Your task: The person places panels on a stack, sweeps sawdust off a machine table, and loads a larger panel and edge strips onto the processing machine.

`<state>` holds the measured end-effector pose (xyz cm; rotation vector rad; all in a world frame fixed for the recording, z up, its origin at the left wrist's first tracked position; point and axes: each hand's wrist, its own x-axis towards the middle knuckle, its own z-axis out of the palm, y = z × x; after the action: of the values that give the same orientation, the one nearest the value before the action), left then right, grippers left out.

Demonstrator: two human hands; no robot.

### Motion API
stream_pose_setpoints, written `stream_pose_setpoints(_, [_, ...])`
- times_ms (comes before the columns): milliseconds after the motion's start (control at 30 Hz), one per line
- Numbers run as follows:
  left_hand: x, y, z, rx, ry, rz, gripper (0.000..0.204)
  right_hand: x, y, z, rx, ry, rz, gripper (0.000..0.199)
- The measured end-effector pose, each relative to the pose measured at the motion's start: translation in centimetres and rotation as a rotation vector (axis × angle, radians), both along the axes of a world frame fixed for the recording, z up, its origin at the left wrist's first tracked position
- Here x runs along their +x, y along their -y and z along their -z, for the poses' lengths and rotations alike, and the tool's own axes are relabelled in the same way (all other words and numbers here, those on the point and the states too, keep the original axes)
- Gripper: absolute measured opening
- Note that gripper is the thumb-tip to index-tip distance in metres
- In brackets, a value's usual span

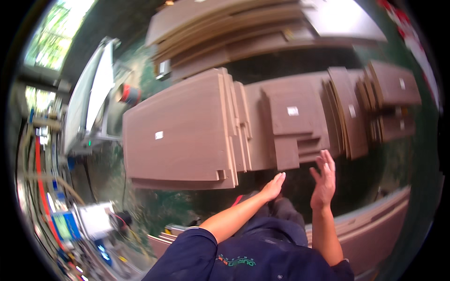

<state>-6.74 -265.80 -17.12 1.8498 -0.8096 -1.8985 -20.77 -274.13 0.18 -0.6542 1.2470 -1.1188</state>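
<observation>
My right hand [324, 181] is raised in front of the stacked brown panels, its fingers stretched and spread, holding nothing. My left hand [273, 187] is a little to its left and lower, seen edge-on with the fingers extended; nothing shows in it. Closest beyond both hands is a stack of small brown panels [293, 124] with a white label on top. To the left lies a stack of large brown panels [180, 129], also labelled, with a notch at its near right corner. On the right stand narrow brown panels [349, 112] in a stack.
More small panels [393, 84] sit at the far right. A long pile of boards [225, 35] lies at the back. Brown boards [375, 239] stand behind my right arm. At left are a white-topped machine [89, 93], a red-and-dark cylinder [130, 94] and a blue-and-white device [65, 225].
</observation>
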Motion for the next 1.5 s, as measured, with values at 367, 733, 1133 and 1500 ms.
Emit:
stream_pose_setpoints(367, [21.3,-11.4,-19.0,-0.854,-1.002,-1.416,0.063,17.2,-9.7,1.0,-1.161,-0.85,-1.544,0.051])
stream_pose_setpoints(733, [21.0,-41.2,-7.4,-0.32,0.466,-1.321,0.026,19.1,-9.8,18.2,-0.407,-0.893,-2.288,0.052])
stream_pose_setpoints(1133, [20.9,-52.5,-0.1,0.269,0.431,-1.325,0.054,40.6,-9.4,26.6,0.309,-0.758,-2.198,0.05])
stream_pose_setpoints(1500, [25.7,-58.3,10.7,0.409,0.51,-1.62,0.044,71.7,-34.7,12.0,-0.471,-0.715,-2.48,0.042])
